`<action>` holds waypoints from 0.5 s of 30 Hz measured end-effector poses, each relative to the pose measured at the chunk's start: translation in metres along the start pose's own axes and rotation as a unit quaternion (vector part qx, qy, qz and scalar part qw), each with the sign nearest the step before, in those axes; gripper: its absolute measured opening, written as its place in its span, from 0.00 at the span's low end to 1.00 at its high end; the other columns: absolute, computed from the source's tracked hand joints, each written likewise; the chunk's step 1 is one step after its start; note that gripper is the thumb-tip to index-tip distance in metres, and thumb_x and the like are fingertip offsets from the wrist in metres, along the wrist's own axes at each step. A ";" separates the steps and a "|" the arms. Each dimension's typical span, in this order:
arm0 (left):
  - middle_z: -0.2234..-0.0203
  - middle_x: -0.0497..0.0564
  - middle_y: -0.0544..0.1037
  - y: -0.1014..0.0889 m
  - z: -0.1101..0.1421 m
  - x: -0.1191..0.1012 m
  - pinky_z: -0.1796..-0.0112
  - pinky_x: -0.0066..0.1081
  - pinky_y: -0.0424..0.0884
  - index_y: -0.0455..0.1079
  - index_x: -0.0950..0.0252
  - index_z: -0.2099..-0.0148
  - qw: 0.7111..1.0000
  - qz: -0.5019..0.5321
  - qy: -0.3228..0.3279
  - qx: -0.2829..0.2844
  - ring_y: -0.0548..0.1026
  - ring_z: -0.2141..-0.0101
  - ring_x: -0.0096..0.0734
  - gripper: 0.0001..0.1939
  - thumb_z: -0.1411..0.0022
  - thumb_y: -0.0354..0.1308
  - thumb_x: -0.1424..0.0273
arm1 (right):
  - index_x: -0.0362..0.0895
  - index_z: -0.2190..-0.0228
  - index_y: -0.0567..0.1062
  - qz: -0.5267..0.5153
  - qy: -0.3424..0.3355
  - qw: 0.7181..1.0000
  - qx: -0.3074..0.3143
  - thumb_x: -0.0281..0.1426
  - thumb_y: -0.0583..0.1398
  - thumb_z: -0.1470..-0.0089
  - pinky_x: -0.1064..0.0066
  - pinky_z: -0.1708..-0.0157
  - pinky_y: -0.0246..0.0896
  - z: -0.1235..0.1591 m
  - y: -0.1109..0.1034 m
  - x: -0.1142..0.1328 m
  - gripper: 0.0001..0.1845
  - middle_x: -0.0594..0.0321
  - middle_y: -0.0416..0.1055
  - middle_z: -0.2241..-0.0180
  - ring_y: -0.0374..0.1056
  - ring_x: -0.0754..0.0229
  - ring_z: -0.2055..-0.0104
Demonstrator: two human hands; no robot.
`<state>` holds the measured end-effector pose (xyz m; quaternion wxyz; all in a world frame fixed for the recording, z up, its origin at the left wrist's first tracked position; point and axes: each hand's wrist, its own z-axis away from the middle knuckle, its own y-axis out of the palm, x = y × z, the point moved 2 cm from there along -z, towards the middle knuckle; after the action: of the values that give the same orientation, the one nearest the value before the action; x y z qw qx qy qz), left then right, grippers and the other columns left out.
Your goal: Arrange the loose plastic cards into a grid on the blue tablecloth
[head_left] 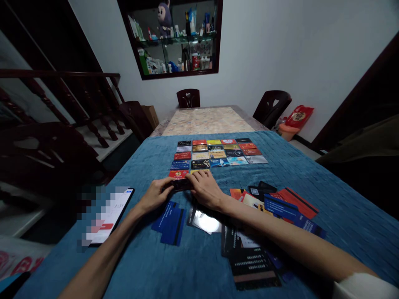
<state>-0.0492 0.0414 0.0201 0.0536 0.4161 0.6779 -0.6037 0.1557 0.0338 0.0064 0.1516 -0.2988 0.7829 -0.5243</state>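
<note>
Blue cloth (131, 265) was spread over the near part of the table (212, 120), and at twelve o'clock a display cabinet (177, 39) was set into the white wall (255, 45). Right in the middle, a dark card (181, 185) was being held, and by both hands! Its left end was pinched by the left hand (156, 192), thumb and fingers bent around it, the forearm angled in from seven o'clock. Its right end was grasped by the right hand (206, 190), back turned up, fingers curled over, the forearm stretched in from four o'clock.

Just past it, at one o'clock, rows of cards (219, 162) were laid out face up. Blue cards (173, 226) were overlapped at six, a silvery card (207, 220) was partly covered at five, and a mixed pile (282, 207) was heaped at four. Over at eight o'clock, a lit phone (109, 216) was seen.
</note>
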 end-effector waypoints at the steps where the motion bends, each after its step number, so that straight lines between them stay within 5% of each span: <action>1: 0.55 0.54 0.82 0.000 0.000 -0.001 0.51 0.39 0.73 0.75 0.64 0.50 1.000 0.003 0.000 0.001 0.79 0.56 0.39 0.16 0.37 0.52 0.69 | 0.42 0.43 0.65 0.008 -0.004 1.000 -0.011 0.28 0.56 0.39 0.59 0.52 0.52 0.000 -0.001 0.000 0.22 0.50 0.70 0.51 0.60 0.48 0.50; 15: 0.53 0.56 0.81 0.011 0.002 -0.007 0.49 0.41 0.73 0.76 0.65 0.50 1.000 0.005 0.018 -0.019 0.78 0.54 0.41 0.15 0.36 0.53 0.69 | 0.44 0.49 0.71 0.080 -0.057 0.992 -0.081 0.29 0.45 0.32 0.59 0.48 0.48 0.011 -0.007 -0.006 0.19 0.51 0.66 0.53 0.55 0.50 0.50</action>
<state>-0.0387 0.0352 0.0152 0.0524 0.4293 0.6876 -0.5833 0.1683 0.0279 0.0082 0.2125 -0.2754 0.8346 -0.4272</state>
